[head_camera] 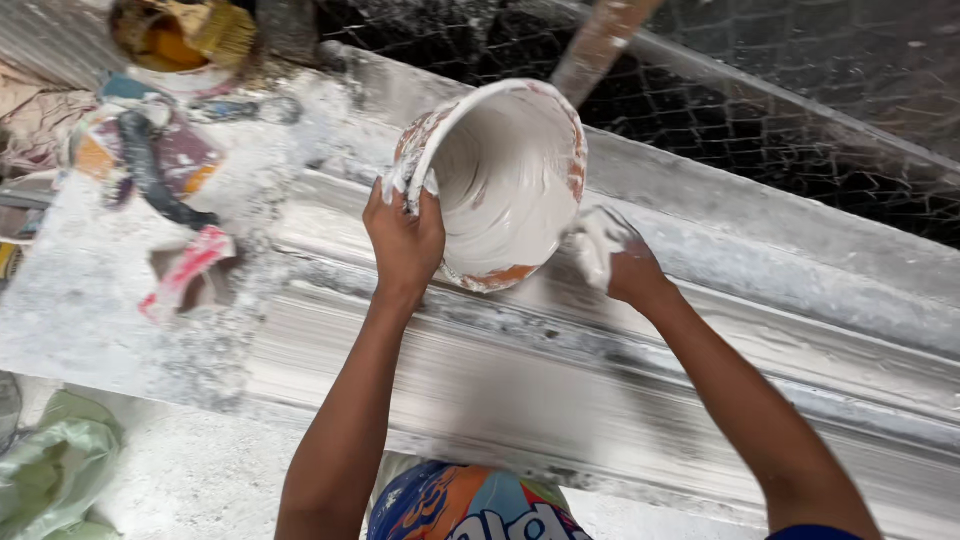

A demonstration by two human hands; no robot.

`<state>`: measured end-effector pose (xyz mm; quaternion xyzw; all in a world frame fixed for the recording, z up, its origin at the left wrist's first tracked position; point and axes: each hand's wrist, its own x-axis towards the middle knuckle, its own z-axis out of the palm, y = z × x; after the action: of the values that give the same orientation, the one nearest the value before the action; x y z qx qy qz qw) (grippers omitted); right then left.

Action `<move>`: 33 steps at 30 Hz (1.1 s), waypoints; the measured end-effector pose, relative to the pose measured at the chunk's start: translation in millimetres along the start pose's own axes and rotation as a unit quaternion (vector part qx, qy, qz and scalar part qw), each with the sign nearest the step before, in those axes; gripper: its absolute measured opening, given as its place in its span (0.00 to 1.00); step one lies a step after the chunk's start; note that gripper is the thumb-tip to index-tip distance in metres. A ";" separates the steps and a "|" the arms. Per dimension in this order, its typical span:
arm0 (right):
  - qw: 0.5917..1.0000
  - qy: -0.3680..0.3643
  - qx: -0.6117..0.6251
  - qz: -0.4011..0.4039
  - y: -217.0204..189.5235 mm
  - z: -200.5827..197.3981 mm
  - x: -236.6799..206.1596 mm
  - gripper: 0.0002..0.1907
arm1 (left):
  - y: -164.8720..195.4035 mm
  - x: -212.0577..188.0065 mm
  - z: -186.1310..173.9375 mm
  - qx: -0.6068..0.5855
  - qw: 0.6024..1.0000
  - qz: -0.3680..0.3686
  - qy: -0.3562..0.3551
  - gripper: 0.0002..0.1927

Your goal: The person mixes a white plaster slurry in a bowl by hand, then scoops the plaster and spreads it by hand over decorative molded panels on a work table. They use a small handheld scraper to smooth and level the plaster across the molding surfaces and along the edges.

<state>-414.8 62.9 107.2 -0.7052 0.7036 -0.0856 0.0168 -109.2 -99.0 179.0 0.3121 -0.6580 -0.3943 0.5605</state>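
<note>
A plaster-coated bucket (505, 185) is tipped on its side over a long white moulded plaster strip (620, 370), its open mouth facing me. My left hand (403, 240) grips the bucket's rim at the left. My right hand (612, 255), smeared with wet white plaster, presses against the bucket's lower right side. The inside of the bucket is coated with smooth white plaster.
A plaster-dusted workbench (90, 300) carries a paint-stained rag (150, 150), a pink-and-white scraper (190, 270) and a tin with a brush (180, 35) at the far left. Wire mesh (780, 110) lies behind the strip. A green bag (55, 470) sits at lower left.
</note>
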 end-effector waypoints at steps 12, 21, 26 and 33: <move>0.979 0.064 -0.084 -0.173 145.0 45.9 -100.5 0.40 | 51.1 -68.9 206.0 0.196 0.971 0.078 -0.112 0.07; 0.986 -0.081 0.120 -0.089 139.0 112.5 -110.1 0.29 | 40.0 -96.1 294.5 0.004 0.997 0.063 -0.037 0.17; 0.533 -0.115 0.824 0.152 127.4 97.9 -88.3 0.29 | 16.3 -99.5 305.4 0.082 0.995 0.037 -0.037 0.13; 0.228 -0.051 0.949 0.214 156.9 38.3 -127.9 0.15 | -0.4 -99.9 284.6 0.073 0.997 0.006 -0.010 0.12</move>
<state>-563.9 185.0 34.5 0.0014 0.2289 -0.6471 0.7272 -371.5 34.1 112.3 0.3445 -0.6924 -0.3447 0.5320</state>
